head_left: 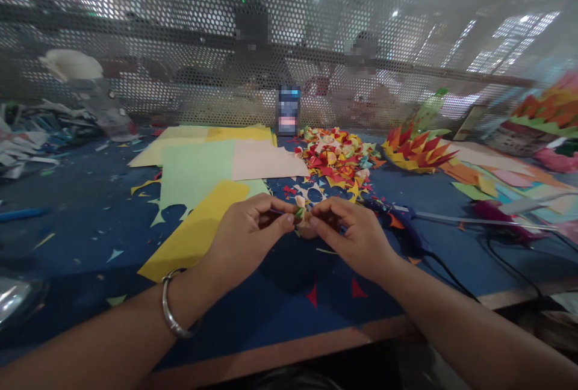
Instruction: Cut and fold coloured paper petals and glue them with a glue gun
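My left hand (255, 230) and my right hand (354, 233) meet at the middle of the blue table. Between their thumbs and fingertips they pinch a small paper flower (301, 210), pale peach with a bit of green. Fingers partly hide it, so its lower part is hard to make out. A yellow paper sheet (194, 233) lies beside my left hand, over green paper (196, 167) with round bites cut from its edge. Just beyond my hands is a heap of small folded paper flowers (336, 152) in red, yellow and cream.
Right of my right hand lies a blue glue gun (409, 227) with a clear glue stick and a trailing cord. A magenta glue gun (501, 218) rests farther right. Behind stand an orange paper crown (418, 152), a phone (289, 110) and a perforated metal screen (189, 71).
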The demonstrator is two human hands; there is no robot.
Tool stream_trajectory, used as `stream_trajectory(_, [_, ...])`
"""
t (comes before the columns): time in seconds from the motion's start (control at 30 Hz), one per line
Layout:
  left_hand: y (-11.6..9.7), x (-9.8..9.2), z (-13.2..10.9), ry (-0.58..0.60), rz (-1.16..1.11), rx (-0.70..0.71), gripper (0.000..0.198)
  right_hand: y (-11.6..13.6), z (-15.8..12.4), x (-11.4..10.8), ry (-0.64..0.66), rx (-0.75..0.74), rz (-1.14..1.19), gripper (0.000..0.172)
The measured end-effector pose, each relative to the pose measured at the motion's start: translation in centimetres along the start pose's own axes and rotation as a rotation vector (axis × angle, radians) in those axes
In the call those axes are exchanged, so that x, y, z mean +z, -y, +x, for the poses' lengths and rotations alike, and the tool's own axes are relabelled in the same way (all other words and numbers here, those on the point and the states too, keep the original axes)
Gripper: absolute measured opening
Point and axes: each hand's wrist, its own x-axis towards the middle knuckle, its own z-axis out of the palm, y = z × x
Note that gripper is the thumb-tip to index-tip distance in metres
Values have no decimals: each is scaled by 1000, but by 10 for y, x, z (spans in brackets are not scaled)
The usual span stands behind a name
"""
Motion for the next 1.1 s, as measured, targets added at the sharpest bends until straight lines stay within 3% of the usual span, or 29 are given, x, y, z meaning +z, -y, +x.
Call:
stream_trajectory(0.2, [5, -5, 3, 41, 51, -39, 18, -2, -1, -1, -23, -82, -80, 6])
stream_trajectory(0.57, [4, -6, 7, 90, -73, -92, 15, -3, -2, 0, 27, -175, -158, 8])
stream_trajectory(0.73, [7, -6, 8, 69, 48, -39, 25, -4, -2, 0, 54, -183, -157, 10])
stream_trajectory(0.9, [7, -7, 6, 36, 216, 38, 18, -2, -1, -2, 74, -136, -125, 10])
stream_trajectory(1.1, [4, -6, 4, 68, 207, 29, 18, -4, -1, -2, 59, -144, -134, 11])
